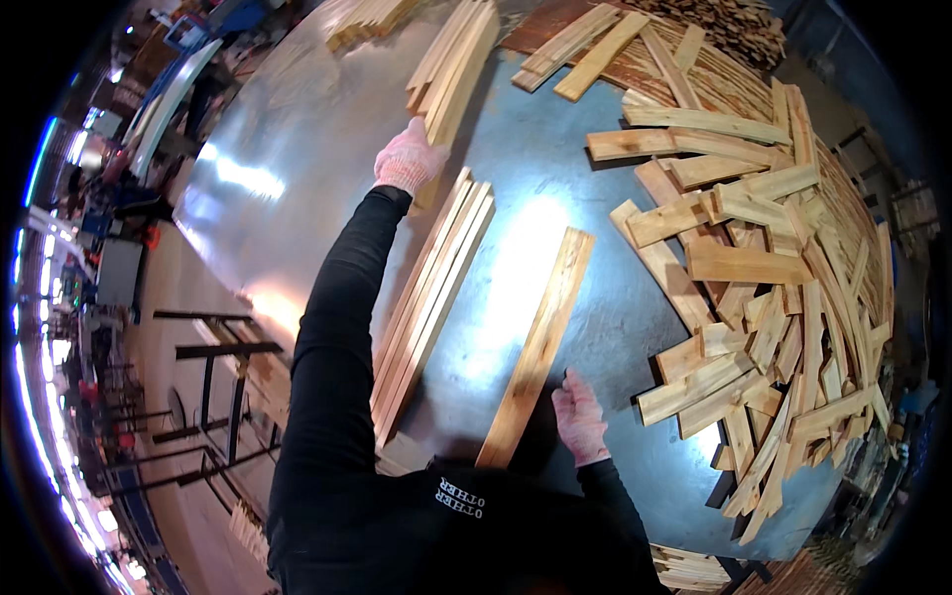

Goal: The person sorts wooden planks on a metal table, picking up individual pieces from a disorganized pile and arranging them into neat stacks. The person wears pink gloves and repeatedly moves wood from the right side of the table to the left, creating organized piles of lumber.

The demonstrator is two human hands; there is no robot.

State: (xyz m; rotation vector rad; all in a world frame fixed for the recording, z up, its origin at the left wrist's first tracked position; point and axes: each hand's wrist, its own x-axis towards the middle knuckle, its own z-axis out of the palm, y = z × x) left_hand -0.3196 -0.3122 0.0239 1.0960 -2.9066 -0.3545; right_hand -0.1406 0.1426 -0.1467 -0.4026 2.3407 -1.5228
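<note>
Your black top (436, 540) fills six o'clock. At eleven, your left hand (410, 159) is on the near end of the upper board stack (454, 64); I cannot tell whether its fingers close on wood. At five, your right hand (580, 421) looks empty, half curled, its grip unclear, just beside the lone board (540, 347). Push evenly, keep board ends flush, and mind fingertips at seams. The lower stack (436, 307) lies at nine. Bare table (297, 149) offers room toward ten, up to its edge; the loose pile (749, 263) crowds three.
</note>
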